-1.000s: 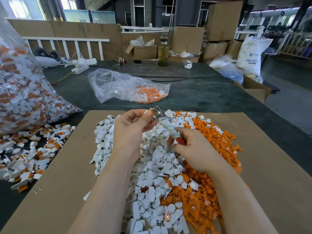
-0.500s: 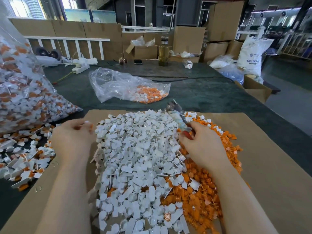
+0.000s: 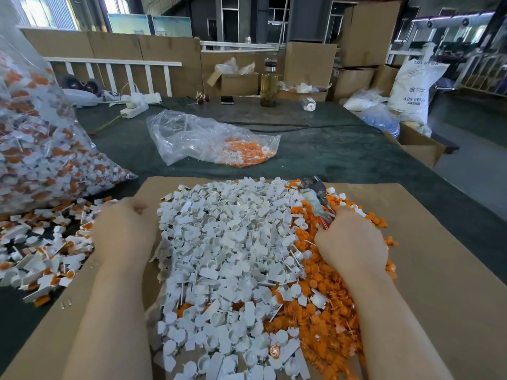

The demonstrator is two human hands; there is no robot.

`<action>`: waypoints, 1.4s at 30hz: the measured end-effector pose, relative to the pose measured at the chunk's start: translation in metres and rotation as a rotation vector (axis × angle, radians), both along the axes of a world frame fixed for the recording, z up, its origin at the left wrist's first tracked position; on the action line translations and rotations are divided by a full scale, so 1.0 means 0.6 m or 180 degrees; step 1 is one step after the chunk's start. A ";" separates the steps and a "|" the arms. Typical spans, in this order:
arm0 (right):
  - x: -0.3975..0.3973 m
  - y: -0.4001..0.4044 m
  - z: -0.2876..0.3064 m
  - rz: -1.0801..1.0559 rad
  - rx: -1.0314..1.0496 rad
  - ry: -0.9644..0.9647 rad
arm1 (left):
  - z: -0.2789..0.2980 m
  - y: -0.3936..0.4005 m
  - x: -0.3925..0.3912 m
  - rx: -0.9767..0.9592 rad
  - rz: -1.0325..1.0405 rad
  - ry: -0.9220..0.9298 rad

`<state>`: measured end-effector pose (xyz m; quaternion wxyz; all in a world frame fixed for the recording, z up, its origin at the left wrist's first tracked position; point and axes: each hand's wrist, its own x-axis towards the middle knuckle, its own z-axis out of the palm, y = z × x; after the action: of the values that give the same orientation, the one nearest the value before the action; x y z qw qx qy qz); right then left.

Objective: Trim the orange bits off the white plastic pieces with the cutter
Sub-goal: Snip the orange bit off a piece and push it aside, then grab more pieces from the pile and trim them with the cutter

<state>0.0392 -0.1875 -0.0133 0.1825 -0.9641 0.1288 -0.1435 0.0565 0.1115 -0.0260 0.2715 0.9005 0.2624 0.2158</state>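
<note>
Gripping cutter [image 3: 315,194] in right hand [image 3: 349,242], left hand [image 3: 123,229] grip unclear, bag [image 3: 192,135] holding orange bits [image 3: 244,152]

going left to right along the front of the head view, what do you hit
untrimmed pieces → left hand → white pile → orange pile → right hand gripping the cutter → bare cardboard

Warehouse-type room: stacked cardboard boxes [image 3: 367,31] along the back, white railing [image 3: 115,67] upper left, daylight through windows [image 3: 41,10], grey floor [image 3: 472,165] right.
</note>
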 end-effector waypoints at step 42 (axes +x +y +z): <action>0.015 0.013 -0.005 0.0881 0.2609 -0.0877 | 0.038 -0.204 -0.007 -0.2239 -0.1955 -0.0162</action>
<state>0.0484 -0.1798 -0.0164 0.5820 -0.7923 0.0194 -0.1819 0.0521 -0.0107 -0.0029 0.6179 0.7842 0.0342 0.0453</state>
